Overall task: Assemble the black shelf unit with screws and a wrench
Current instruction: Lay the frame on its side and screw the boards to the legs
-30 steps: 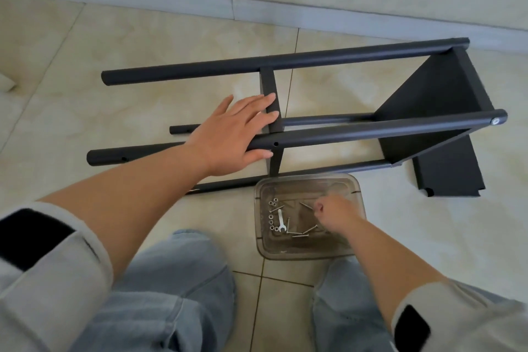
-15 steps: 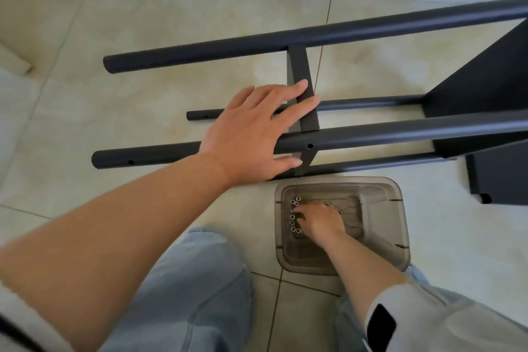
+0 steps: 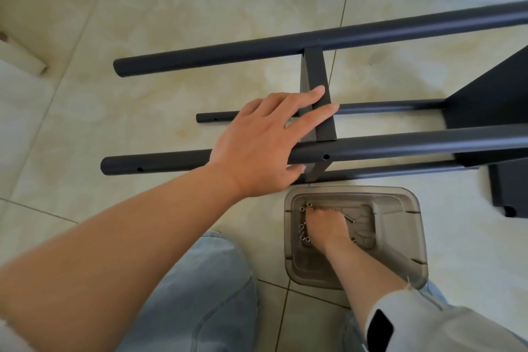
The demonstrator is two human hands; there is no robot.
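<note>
Assembly is standing partway: shelf unit (image 3: 328, 151) is lying mid-frame on the floor with holes unfilled, left hand (image 3: 265, 140) is pressing its pole with grip spread, right hand (image 3: 325, 224) is curling over screws (image 3: 303, 233) in the lower-centre tray (image 3: 400, 237).

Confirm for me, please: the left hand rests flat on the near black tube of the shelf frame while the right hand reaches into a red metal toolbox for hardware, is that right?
Not quite. The head view shows the right hand reaching into a clear, smoky plastic tray on the floor, not a red metal toolbox. The rest holds: the left hand rests flat on the near black tube.
</note>
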